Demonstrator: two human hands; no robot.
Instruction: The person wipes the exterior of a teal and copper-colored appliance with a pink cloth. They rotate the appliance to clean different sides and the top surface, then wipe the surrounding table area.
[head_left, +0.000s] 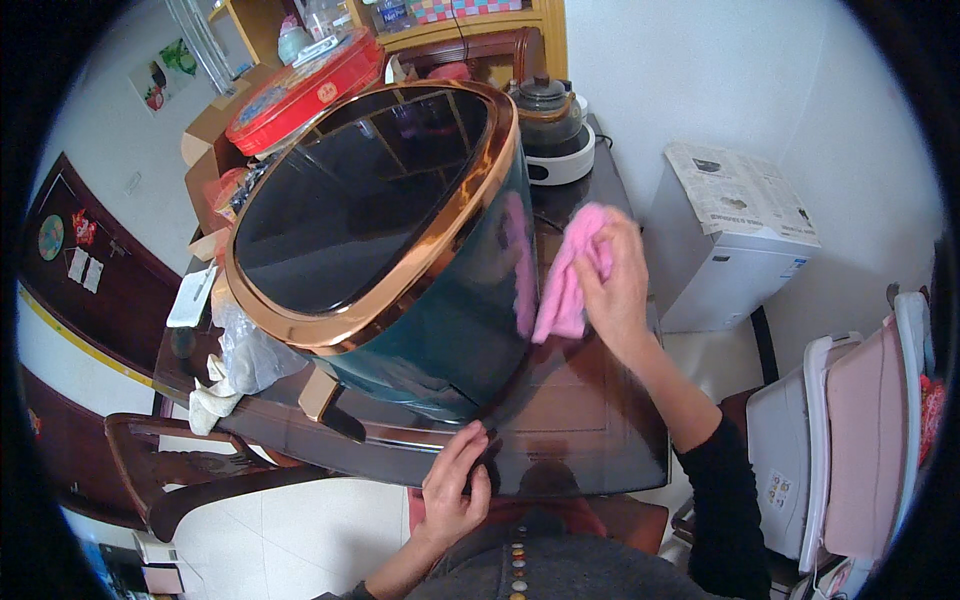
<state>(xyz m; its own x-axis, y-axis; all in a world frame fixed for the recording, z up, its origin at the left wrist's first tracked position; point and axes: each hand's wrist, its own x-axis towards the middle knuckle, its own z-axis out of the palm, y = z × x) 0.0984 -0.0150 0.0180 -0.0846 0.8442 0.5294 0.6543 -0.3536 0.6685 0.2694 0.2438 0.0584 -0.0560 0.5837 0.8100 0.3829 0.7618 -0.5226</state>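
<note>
A large air fryer (420, 337) stands on the dark table, with a glossy dark green body, a copper-coloured rim and a black top panel (360, 195). Its copper-coloured handle (318, 393) juts out at the lower left. My right hand (619, 281) grips a crumpled pink cloth (564, 289) beside the fryer's right side; the cloth's lower edge is close to the body, and I cannot tell whether they touch. The glossy wall mirrors the pink. At the table's near edge, my left hand (455, 491) holds nothing, its fingertips by the fryer's base and its thumb apart.
Behind the fryer are a red tin (307, 90) and a glass teapot (551, 112) on a white warmer (562, 161). A plastic bag (259, 356) and a whitish cloth (214, 405) lie left. Right of the table (570, 405) stand a newspaper-topped white cabinet (720, 277) and plastic bins (787, 450).
</note>
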